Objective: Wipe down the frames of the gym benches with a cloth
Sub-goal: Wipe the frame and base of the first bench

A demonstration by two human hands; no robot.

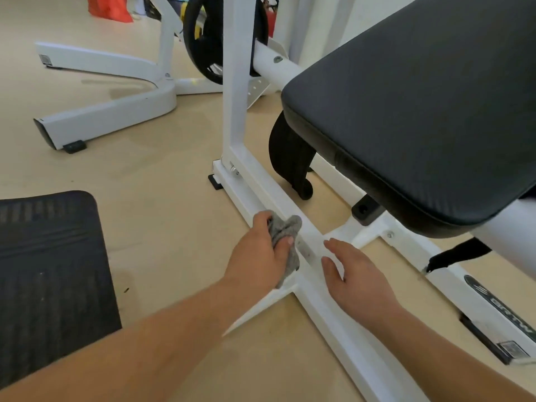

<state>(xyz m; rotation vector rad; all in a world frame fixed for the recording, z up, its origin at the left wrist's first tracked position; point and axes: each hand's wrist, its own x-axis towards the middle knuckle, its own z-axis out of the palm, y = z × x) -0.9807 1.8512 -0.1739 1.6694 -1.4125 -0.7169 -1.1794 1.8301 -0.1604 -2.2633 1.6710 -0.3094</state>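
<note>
Head view, looking down at the base of a gym bench. The left hand [261,250] grips a crumpled grey cloth [285,236]: its fingers [262,217] curl over the top of the bundle and the thumb pinches it from the near side. The cloth is pressed against the low white painted metal frame rail [249,192] that runs along the beige floor [150,175], just short of the point where a cross member joins the rail. A loose tail of cloth hangs below the hand onto the rail's near edge.

The right hand [358,282] lies just beside the cloth, over the same junction. Its fingers are straight, slightly spread and holding nothing; whether the palm touches the metal cannot be told.

A white square upright post [235,82] rises from the far end of the rail, with a black round weight plate [200,39] behind it. The black padded bench seat [420,105] overhangs the frame at the right, a black curved pad [290,158] beneath its front edge. A black ribbed rubber mat [49,271] lies on the floor at the left. Farther back stands a second white machine frame [110,117], and an orange-red bag [108,7] sits at the top edge.
</note>
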